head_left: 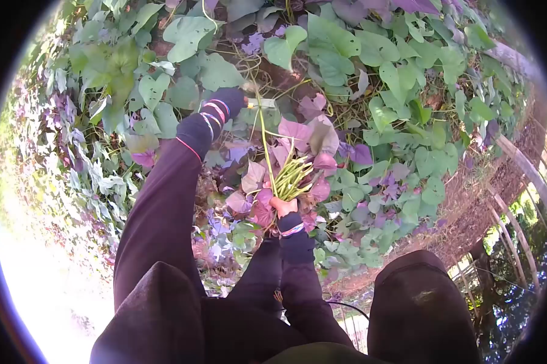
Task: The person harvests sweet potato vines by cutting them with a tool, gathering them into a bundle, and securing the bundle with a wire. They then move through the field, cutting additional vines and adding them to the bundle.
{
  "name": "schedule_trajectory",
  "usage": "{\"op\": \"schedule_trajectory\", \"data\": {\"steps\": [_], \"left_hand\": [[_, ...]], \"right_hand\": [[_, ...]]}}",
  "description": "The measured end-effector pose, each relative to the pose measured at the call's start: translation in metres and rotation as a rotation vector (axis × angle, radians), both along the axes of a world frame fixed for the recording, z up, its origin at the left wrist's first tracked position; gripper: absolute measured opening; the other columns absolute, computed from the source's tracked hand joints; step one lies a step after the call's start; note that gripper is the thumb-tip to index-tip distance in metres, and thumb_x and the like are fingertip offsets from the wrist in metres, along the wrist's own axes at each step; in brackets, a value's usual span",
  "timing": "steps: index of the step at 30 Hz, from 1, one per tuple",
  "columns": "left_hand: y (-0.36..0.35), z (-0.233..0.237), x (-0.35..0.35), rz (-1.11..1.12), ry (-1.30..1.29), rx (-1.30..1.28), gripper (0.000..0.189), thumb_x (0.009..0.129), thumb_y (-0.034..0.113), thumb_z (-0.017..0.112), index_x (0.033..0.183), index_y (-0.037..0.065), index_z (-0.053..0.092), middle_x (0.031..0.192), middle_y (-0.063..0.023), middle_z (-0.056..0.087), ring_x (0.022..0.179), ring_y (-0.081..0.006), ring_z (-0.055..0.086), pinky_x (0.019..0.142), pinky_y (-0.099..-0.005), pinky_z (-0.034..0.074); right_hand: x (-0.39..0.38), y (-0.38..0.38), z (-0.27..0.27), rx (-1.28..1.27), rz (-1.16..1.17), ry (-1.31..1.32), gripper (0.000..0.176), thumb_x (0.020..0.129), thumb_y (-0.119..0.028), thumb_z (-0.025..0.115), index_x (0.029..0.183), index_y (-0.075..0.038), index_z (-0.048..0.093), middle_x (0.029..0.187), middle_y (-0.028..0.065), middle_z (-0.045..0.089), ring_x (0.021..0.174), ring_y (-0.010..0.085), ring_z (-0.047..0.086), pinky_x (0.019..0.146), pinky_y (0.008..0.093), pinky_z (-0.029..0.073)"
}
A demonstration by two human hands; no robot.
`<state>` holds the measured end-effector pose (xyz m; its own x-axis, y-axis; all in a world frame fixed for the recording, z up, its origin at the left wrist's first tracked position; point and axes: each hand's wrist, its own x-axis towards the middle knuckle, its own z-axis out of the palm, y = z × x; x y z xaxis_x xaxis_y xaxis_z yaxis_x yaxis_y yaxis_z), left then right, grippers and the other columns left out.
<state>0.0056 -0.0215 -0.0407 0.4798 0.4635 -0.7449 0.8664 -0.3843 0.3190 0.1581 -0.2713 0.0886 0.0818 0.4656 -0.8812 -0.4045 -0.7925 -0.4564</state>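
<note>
A bunch of cut green stems [293, 178] with pinkish-purple leaves [325, 134] around it is held in my right hand [283, 207], whose fingers are wrapped around the stems low in the middle of the view. One long stem [265, 141] rises from the bunch toward my left hand [247, 102]. That hand is farther forward, mostly hidden by its dark sleeve, with little of the fingers visible. A small pale, flat object [263, 104] lies at its fingertips, beside the long stem; what it is cannot be made out.
Dense green leafy vines [328, 45] spread over the ground ahead and to both sides, with purple leaves among them. Bare brown soil [467, 209] and curved wooden poles [524, 167] are at the right. My dark-clothed knees frame the bottom.
</note>
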Motion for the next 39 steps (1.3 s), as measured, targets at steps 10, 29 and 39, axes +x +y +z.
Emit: {"op": "schedule_trajectory", "data": {"steps": [10,29,39], "left_hand": [[-0.033,0.063,-0.061,0.907,-0.362,-0.087,0.027,0.074,0.033,0.060,0.085,0.008,0.057,0.072,-0.0052,0.058,0.063,-0.0152,0.052,0.061,-0.0286,0.042],[0.013,0.185,0.029,0.340,-0.947,0.081,0.029,0.066,0.005,0.058,0.094,0.008,0.055,0.080,-0.0066,0.060,0.069,-0.0218,0.057,0.060,-0.0304,0.043],[0.050,0.175,0.025,0.673,-0.719,-1.053,0.011,0.067,0.009,0.059,0.068,0.004,0.050,0.052,-0.0003,0.047,0.046,-0.0077,0.044,0.044,-0.0220,0.035]], "right_hand": [[-0.011,-0.013,0.022,0.238,-0.057,0.056,0.048,0.064,0.010,0.046,0.111,0.001,0.047,0.105,0.0083,0.055,0.098,0.0158,0.052,0.084,0.0256,0.038],[0.018,0.142,0.039,0.477,-0.322,0.278,0.045,0.070,0.000,0.062,0.112,-0.002,0.044,0.108,0.0084,0.051,0.094,0.0167,0.051,0.082,0.0294,0.042],[-0.007,0.151,0.042,0.475,-0.352,0.734,0.048,0.075,-0.014,0.055,0.118,0.000,0.038,0.109,0.0101,0.048,0.101,0.0224,0.047,0.089,0.0348,0.035]]}}
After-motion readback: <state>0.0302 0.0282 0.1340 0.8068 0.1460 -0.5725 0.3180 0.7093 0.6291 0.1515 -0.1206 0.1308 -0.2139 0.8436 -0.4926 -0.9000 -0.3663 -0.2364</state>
